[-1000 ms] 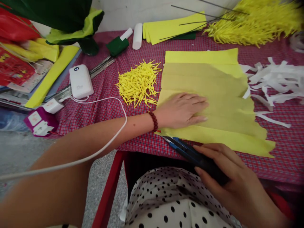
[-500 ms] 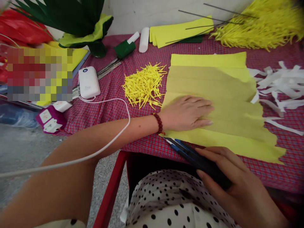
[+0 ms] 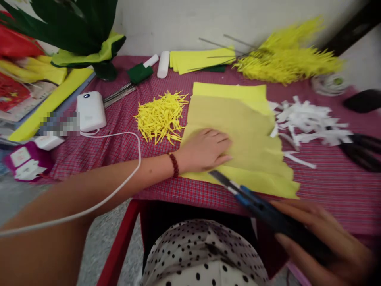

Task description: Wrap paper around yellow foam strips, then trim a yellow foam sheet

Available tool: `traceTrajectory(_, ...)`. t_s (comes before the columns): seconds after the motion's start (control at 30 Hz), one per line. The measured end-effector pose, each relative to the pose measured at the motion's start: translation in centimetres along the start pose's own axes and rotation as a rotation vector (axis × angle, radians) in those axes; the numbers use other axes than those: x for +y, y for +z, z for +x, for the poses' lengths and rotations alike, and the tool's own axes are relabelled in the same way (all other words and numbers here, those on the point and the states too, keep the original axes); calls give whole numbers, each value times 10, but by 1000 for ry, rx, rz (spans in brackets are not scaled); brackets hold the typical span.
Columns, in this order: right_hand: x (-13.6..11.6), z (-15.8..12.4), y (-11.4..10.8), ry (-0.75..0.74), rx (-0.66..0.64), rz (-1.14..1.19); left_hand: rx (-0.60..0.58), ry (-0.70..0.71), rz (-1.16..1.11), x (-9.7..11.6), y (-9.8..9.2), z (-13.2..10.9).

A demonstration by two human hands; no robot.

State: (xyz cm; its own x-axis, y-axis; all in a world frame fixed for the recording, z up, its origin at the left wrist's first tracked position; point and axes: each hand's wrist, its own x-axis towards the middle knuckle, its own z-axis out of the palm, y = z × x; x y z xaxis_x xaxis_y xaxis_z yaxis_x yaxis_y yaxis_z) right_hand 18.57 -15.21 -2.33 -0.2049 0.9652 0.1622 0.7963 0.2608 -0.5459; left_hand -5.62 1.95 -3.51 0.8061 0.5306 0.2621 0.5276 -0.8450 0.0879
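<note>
My left hand (image 3: 205, 149) lies flat on a sheet of yellow crepe paper (image 3: 247, 131), fingers stretched out. A dark red bead bracelet (image 3: 174, 165) circles that wrist. In my right hand (image 3: 330, 238) is a black and blue utility knife (image 3: 262, 210), its dark blade pointing up and left over the paper's front edge. The knife looks raised and is blurred by motion. Close to the left side of the sheet sits a pile of thin twisted yellow paper strips (image 3: 160, 117).
White paper strips (image 3: 308, 119) and black-handled scissors (image 3: 363, 151) lie right of the sheet. Behind are yellow sheets (image 3: 199, 59), yellow fringed stems (image 3: 282, 59) and a white roll (image 3: 163, 64). A white cable (image 3: 119, 192) from a power bank (image 3: 91, 111) crosses my left forearm.
The view has swung right, so the table's things sit farther left and the scissors appear. My right hand has drawn the knife away rightward from my left wrist. My left hand stays on the paper.
</note>
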Motion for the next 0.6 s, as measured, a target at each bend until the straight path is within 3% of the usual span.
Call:
traceTrajectory(0.17,45,54,-26,180,258,-122,66,-11,142,5,-6,-4)
traceTrajectory(0.23,63,78,-28,191,288,-155,67,14,177,7,-6,-5)
traceTrajectory(0.4,96,123,-32,214,266,-212,47,-33,159,7,-6,-6)
traceTrajectory(0.6,120,147,-45,177,230,-364,50,-43,100,6,-7,-5)
